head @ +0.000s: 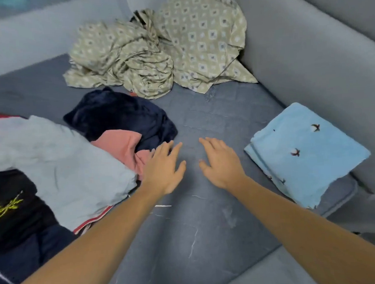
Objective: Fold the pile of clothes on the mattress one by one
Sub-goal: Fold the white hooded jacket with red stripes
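Neither hand has hold of anything: the left hand (165,167) and the right hand (220,161) both hover palm-down, fingers straight and slightly spread, over the bare middle of the mattress (209,228). Along the mattress's left edge lies the unfolded pile (41,172): a black garment with a yellow-green print (8,207) nearest the front, a pale grey-blue piece (51,163) draped over it, then a salmon-pink garment (123,145) and a dark navy one (119,117) towards the middle. The left fingertips sit just beside the pink cloth; whether they touch it I cannot tell. A crumpled olive patterned sheet (159,49) is heaped at the back edge, and a folded light-blue cloth with small bird motifs (303,152) rests near the right edge. All of it looks soft, light and limp, so a piece will likely sag and drag its neighbours if taken by the middle; pinching a hem or shoulder seam of the pink garment looks the surest hold.
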